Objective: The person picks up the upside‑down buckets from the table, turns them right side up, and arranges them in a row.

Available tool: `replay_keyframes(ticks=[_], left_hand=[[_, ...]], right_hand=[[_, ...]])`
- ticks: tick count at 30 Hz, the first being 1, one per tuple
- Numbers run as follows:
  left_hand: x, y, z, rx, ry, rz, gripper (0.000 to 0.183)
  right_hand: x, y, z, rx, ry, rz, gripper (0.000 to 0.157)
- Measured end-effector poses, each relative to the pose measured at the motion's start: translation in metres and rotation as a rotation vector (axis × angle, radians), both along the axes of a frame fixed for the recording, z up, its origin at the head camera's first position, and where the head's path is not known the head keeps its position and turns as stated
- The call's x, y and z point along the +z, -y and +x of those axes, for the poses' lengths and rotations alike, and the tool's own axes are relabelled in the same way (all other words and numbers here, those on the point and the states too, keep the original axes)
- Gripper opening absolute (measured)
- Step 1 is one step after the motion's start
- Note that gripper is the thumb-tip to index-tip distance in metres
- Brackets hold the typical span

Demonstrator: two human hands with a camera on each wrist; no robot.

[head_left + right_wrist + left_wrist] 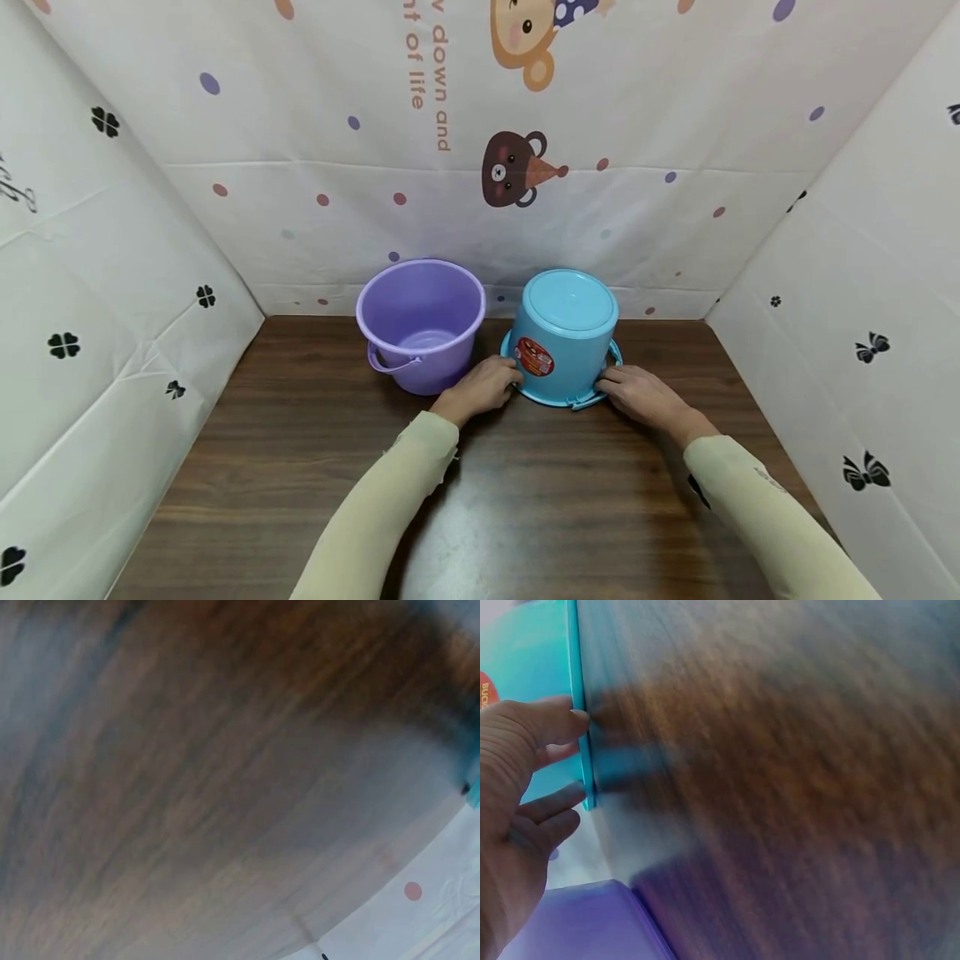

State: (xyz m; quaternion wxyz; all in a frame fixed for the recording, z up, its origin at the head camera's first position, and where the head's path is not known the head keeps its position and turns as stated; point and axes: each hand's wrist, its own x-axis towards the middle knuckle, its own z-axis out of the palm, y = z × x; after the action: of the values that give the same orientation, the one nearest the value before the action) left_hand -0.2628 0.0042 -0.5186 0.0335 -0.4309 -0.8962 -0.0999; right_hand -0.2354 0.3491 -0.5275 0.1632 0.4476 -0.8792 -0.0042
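Note:
A light-blue bucket stands upside down on the wooden table, base up and rim at the tabletop. A red oval sticker is on its side. My left hand grips the rim at the bucket's left; in the left wrist view its fingertips lie right at the rim. On the opposite side, my right hand holds the rim near the blue handle. The right wrist view shows only a sliver of the bucket, and the right hand is out of it.
Close to the left of the blue bucket, a purple bucket stands upright, its handle hanging at the front. White printed cloth walls enclose the table at the back and both sides.

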Motion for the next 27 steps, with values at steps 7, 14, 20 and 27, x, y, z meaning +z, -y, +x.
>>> replay_keyframes(ticks=[7, 14, 20, 27], left_hand=[[-0.002, -0.002, 0.000, 0.013, 0.015, -0.012, 0.023], [-0.003, 0.001, -0.004, 0.023, 0.015, -0.024, 0.025], [-0.004, 0.004, -0.005, 0.034, 0.021, -0.025, 0.023], [-0.003, 0.001, -0.004, 0.038, 0.012, -0.037, 0.018]], right_hand=[[-0.009, -0.001, -0.003, 0.030, -0.010, -0.015, 0.023], [-0.010, -0.003, -0.004, 0.046, -0.023, 0.008, 0.018], [-0.014, 0.001, -0.006, 0.072, -0.074, -0.011, 0.059], [-0.016, 0.002, -0.007, 0.067, -0.142, -0.016, 0.058]])
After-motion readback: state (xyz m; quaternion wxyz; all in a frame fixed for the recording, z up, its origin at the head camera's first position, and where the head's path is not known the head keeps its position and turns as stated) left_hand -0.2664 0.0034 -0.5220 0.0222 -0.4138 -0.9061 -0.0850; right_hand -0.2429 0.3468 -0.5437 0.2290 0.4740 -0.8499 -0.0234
